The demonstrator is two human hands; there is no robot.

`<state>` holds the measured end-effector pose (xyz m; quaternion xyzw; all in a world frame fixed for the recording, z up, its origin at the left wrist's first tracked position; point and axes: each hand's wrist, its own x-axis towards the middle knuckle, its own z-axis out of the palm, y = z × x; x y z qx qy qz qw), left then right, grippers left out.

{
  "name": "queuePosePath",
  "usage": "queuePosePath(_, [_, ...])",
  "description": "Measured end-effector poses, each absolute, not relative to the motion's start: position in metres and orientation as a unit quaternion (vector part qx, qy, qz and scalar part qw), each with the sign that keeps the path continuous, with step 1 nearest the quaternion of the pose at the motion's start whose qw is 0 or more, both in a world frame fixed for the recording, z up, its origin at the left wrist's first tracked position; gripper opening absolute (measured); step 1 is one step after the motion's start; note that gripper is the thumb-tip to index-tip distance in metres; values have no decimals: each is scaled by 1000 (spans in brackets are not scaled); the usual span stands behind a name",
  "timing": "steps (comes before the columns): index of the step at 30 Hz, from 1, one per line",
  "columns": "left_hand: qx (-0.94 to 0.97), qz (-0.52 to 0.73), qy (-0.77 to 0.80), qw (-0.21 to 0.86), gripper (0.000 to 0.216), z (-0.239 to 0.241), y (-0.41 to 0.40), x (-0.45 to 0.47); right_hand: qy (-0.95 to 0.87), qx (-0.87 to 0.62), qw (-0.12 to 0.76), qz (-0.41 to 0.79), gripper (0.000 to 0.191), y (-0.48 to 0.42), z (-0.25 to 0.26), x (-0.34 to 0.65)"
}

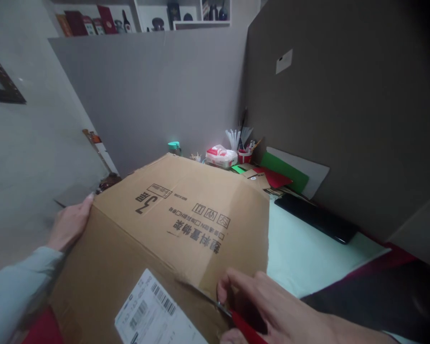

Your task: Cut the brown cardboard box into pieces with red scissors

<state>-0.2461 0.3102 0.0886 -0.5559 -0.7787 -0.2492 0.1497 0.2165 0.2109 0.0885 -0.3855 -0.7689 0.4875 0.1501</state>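
At the left, the left hand lies against the far left corner of the cardboard box, its fingers together and pressed flat on the edge, steadying rather than gripping. The box fills the near middle of the view, resting on the tabletop, with printed characters on its upper panel and a white shipping label near the bottom edge. Along the crease between the two panels a ragged slit runs toward the right, so the cut looks begun but, by my reading, far from finished: most of the fold to the left looks uncut. At the near right, the right hand has its fingers clamped around red-handled scissors, the blades meeting the cardboard at the slit. The blade tips are thin and blurred, so whether they stand apart cannot be told. The handles are cut off at the lower frame edge, and the box's underside is hidden.
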Motion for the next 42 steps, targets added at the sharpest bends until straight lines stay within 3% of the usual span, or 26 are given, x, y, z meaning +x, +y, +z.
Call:
queuePosePath(3, [-565,-274,-752,202,66,87,303,-219,-772,-383,122,492,33,217,90,214])
queuePosePath(7, [-687,-381,-547,289,49,96,280,-145,-788,-368,92,486,25,227,83,207])
queuePosePath(10, [-797,-395,-382,251,41,95,258,-88,-791,-382,96,468,27,228,79,203])
queuePosePath(13, [-827,-408,-325,211,45,84,241,-62,-806,-380,93,444,21,221,79,200])
queuePosePath(20, [-776,-462,-400,157,26,71,228,-73,-832,-394,86,380,22,213,86,195])
queuePosePath(25, [-732,-488,-474,30,10,69,216,-70,-829,-394,140,370,23,218,72,193])
queuePosePath(29, [-683,-499,-531,-54,8,70,208,-72,-825,-407,188,345,27,219,71,188])
queuePosePath(36, [-593,-590,-547,-29,8,71,193,-81,-834,-363,245,337,28,216,73,185])
queuePosePath(42, [-580,-620,-523,-76,17,65,186,-69,-830,-335,300,330,24,223,60,179])
